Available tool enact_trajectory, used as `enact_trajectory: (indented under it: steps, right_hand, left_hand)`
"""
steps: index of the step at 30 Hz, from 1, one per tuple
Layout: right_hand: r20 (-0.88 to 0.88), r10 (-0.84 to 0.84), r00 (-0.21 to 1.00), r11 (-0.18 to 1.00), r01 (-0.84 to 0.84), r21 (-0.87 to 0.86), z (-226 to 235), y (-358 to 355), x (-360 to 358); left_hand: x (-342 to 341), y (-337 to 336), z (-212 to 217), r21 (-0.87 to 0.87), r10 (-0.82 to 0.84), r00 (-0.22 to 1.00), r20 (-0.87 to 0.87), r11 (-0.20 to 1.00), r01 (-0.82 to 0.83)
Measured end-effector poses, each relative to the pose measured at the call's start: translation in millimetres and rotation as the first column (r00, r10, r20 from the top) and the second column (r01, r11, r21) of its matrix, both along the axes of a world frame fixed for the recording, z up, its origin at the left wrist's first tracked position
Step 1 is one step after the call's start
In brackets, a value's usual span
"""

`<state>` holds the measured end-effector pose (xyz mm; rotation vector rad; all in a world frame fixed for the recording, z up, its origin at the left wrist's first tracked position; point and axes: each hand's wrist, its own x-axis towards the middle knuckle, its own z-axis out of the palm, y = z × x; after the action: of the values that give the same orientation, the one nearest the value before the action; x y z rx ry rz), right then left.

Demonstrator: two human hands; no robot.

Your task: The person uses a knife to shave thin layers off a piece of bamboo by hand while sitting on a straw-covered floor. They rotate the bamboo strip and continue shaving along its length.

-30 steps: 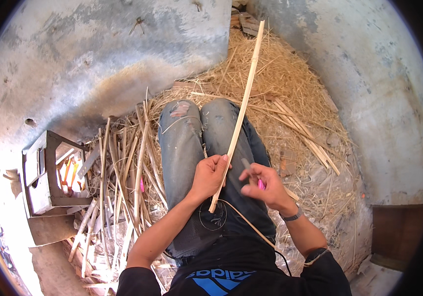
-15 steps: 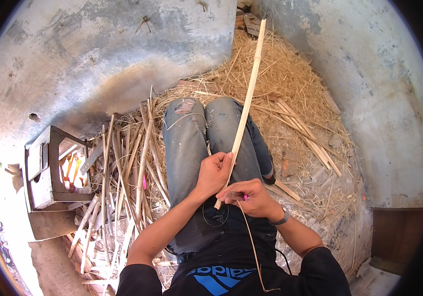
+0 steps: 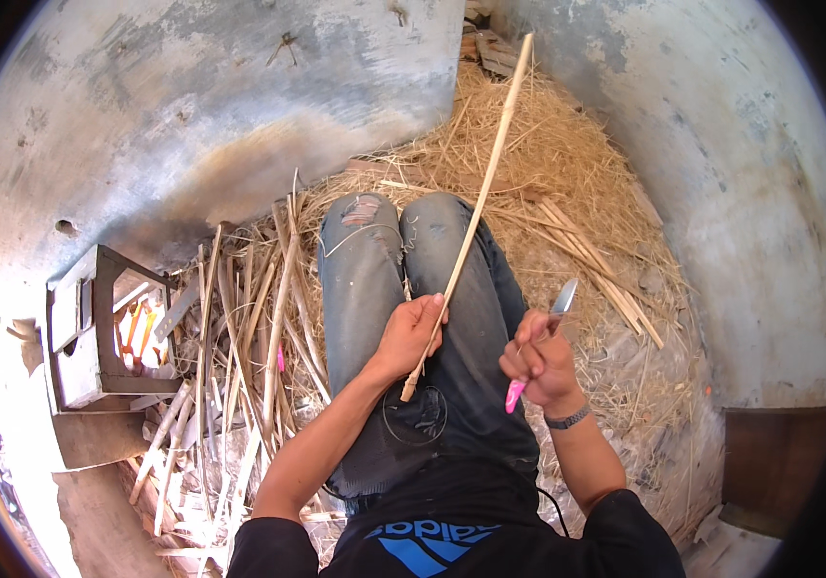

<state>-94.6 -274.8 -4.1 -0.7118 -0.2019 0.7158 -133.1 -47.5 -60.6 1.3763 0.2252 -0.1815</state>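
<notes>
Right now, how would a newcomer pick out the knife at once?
From the jeans in the middle, go to the right hand at their right edge. It grips the knife, blade pointing up, pink handle end down. Its shiny metal sets it apart from the pale strips nearby.

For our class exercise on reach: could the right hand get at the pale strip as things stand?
Probably yes. The right hand, holding a knife, is just right of the pale strip, with nothing visible between them; the left hand covers only a short part near the strip's lower end.
</notes>
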Motion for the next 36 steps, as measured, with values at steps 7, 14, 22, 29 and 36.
enact_trajectory:
  steps: [7, 14, 22, 29, 36]
  right_hand:
    - [-0.535, -0.388, 0.75, 0.897, 0.441, -0.032, -42.4, -85.0, 74.1]
    - [-0.49, -0.449, 0.748, 0.894, 0.371, -0.253, -30.3, -39.6, 44.3]
    - [0.453, 0.045, 0.89, 0.647, 0.32, -0.692, 18.3, 10.9, 31.0]
    - [0.671, 0.5, 0.548, 0.49, 0.46, -0.741, 40.9, 18.2, 24.1]
    - [0.615, 0.702, 0.359, 0.422, 0.486, -0.765, 44.0, 12.0, -8.0]
  left_hand:
    - [-8.1, -4.1, 9.6, -0.041, 0.045, 0.999, 0.007, 0.998, -0.045]
    - [-10.8, -3.3, 20.7, -0.1, 0.025, 0.998, -0.057, 0.995, -0.031]
    - [-40.9, 3.4, 28.5, -0.242, -0.088, 0.992, -0.091, 0.968, 0.063]
    - [-35.5, -1.3, 36.3, -0.168, -0.017, 0.99, -0.137, 0.986, -0.006]
    - [-37.7, -7.6, 31.7, -0.102, 0.029, 0.993, -0.112, 0.994, -0.041]
